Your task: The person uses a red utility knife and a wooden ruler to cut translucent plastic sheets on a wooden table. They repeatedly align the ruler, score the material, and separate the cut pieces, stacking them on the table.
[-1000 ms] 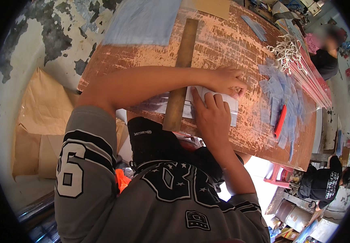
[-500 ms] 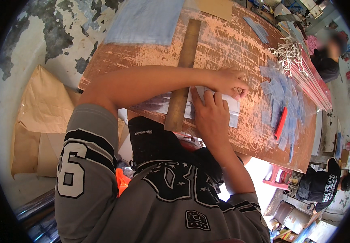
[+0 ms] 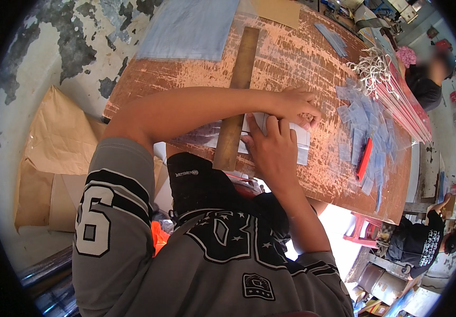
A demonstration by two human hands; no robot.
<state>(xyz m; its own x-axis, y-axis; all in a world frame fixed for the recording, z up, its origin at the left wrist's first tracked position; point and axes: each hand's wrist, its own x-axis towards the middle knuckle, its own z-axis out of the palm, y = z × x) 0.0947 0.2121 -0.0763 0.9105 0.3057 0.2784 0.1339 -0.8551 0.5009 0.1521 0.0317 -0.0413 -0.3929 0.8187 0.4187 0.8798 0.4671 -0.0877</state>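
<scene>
A pale, translucent plastic sheet (image 3: 302,141) lies on the worn brown table under both my hands. My left arm crosses over a long, flat brown bar (image 3: 245,58). At the sheet's far right edge, my left hand (image 3: 297,107) has its fingers curled inward; what they hold, if anything, is hidden. My right hand (image 3: 274,145) rests on the sheet beside the bar, its index finger stretched forward and the others slightly bent. The right thumb reaches toward the bar's edge. Part of the sheet shows left of the bar.
Small clear plastic pieces (image 3: 362,116) are scattered at the right, with a red cutter (image 3: 364,159) on them. Red-and-white sticks with white strings (image 3: 399,100) lie beyond. A bluish plastic stack (image 3: 188,29) lies at the far left. Two people are at the right.
My right thumb now shows out to the side, near the bar. Both hands stay over the sheet. A person at the lower right has raised an arm.
</scene>
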